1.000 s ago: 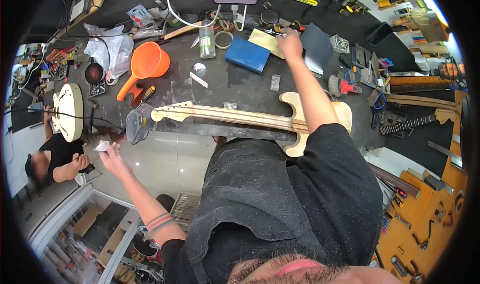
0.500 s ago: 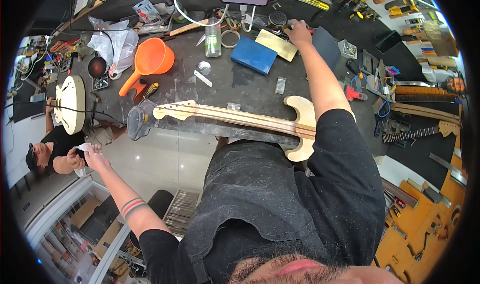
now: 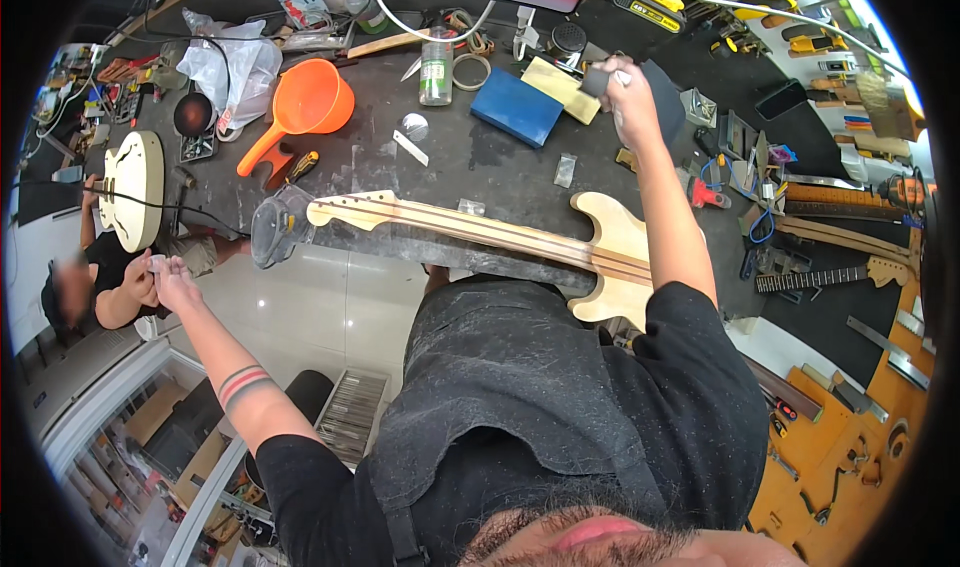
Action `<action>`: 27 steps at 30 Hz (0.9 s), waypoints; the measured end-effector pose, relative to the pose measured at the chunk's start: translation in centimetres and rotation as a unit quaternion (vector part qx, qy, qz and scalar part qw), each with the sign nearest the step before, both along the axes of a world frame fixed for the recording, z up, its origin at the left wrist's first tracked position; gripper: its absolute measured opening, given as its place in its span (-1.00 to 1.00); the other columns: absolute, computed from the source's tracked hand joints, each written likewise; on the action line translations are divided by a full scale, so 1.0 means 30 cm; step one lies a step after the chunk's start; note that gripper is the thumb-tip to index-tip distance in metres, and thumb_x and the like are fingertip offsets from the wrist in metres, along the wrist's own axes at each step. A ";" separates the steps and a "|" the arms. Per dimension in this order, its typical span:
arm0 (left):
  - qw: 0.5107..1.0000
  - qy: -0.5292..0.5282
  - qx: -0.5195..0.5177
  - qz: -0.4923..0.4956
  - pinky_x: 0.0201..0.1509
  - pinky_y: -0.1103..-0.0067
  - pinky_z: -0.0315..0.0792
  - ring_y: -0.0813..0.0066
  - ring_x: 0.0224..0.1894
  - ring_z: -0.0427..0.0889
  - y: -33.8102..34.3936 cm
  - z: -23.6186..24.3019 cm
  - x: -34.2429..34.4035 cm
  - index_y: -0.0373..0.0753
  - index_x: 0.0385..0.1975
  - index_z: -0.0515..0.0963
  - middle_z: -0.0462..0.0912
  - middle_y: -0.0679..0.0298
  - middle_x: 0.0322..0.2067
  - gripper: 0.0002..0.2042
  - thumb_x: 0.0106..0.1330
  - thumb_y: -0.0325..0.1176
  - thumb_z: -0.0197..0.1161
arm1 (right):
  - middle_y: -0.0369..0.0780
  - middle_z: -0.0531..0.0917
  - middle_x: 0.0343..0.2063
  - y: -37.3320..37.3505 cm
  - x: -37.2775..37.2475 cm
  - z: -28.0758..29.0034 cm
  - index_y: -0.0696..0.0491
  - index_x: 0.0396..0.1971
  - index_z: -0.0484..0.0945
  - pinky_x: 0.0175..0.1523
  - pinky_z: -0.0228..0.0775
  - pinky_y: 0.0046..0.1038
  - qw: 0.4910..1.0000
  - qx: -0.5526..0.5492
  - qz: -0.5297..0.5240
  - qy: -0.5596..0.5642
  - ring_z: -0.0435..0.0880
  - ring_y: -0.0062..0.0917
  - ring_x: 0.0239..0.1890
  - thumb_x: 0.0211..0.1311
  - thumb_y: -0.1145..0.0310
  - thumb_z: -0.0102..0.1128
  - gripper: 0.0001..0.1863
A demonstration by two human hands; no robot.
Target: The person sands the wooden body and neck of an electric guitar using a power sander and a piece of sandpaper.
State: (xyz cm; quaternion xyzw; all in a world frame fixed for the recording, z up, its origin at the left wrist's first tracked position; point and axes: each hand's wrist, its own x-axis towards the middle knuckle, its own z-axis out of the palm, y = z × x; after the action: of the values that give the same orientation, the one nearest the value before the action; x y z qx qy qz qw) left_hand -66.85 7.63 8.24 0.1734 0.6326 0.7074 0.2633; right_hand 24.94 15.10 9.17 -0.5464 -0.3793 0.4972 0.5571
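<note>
At the far left my left hand (image 3: 178, 285) is closed, its fingers at a small white thing (image 3: 156, 264). A co-worker's hand (image 3: 138, 281) meets it there; which of us bears the thing's weight I cannot tell. Over the back right of the bench my right hand (image 3: 634, 105) is closed on a small dark grey piece (image 3: 597, 83), like folded sandpaper. A dark grey sheet (image 3: 668, 97) lies just right of that hand. In front of me lies an unfinished pale wood electric guitar (image 3: 500, 235), headstock to the left, its body partly behind my right forearm.
A blue block (image 3: 516, 108) and a yellowish block (image 3: 560, 89) lie left of my right hand. Farther left are a clear bottle (image 3: 436, 72), an orange dipper (image 3: 312, 97) and a plastic bag (image 3: 235, 67). The co-worker holds a cream guitar body (image 3: 134, 192). Tools crowd the right side.
My right hand has come back toward me and slightly right, lifting the dark grey piece. My left hand and the co-worker's hand have shifted slightly left, closer together. The view has shifted a little.
</note>
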 end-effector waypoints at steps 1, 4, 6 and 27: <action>1.000 -0.009 0.005 -0.009 0.03 0.43 0.63 0.37 -0.13 0.62 0.003 -0.011 -0.025 -0.36 0.35 0.48 0.59 0.23 -0.05 -0.59 0.54 -0.54 0.27 | -0.32 0.65 -0.22 -0.038 -0.016 -0.001 0.02 0.04 0.59 -0.37 0.31 -0.59 1.000 0.001 0.009 0.002 0.53 -0.69 -0.42 0.46 0.46 0.23 -0.78; 0.988 -0.033 0.114 -0.100 -0.15 0.28 0.58 0.34 -0.30 0.53 0.084 -0.055 -0.007 -0.25 0.25 0.53 0.48 0.32 -0.24 -0.59 0.43 -0.72 0.18 | -0.37 0.65 -0.19 -0.176 -0.038 -0.089 -0.06 0.04 0.61 -0.26 0.38 -0.54 0.990 -0.106 0.060 -0.073 0.57 -0.69 -0.28 0.50 0.36 0.16 -0.80; 0.990 -0.071 0.118 -0.036 -0.20 0.28 0.59 0.31 -0.35 0.53 0.124 -0.044 0.141 -0.33 -0.09 0.47 0.48 0.22 -0.31 -0.77 0.36 -0.77 0.22 | -0.41 0.65 -0.17 -0.274 -0.103 -0.060 -0.15 0.02 0.65 -0.14 0.43 -0.47 0.975 -0.165 0.059 -0.139 0.57 -0.70 -0.14 0.49 0.30 0.14 -0.79; 0.968 -0.001 -0.082 -0.238 -0.16 0.53 0.53 0.60 -0.29 0.60 -0.790 0.279 0.955 -0.29 0.00 0.65 0.67 0.33 -0.27 -0.79 0.52 -0.32 0.40 | -0.45 0.51 -0.39 -0.570 -1.535 0.283 0.08 0.15 0.59 -0.28 0.25 -0.61 0.812 -0.130 0.569 0.015 0.42 -0.77 -0.38 0.64 0.35 0.13 -0.76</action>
State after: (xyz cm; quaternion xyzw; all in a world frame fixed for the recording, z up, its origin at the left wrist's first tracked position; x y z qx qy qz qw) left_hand -38.22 -16.06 16.61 0.2960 0.6289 0.5698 0.4383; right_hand -21.12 -1.99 17.66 -0.2924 -0.5457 0.7784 0.1040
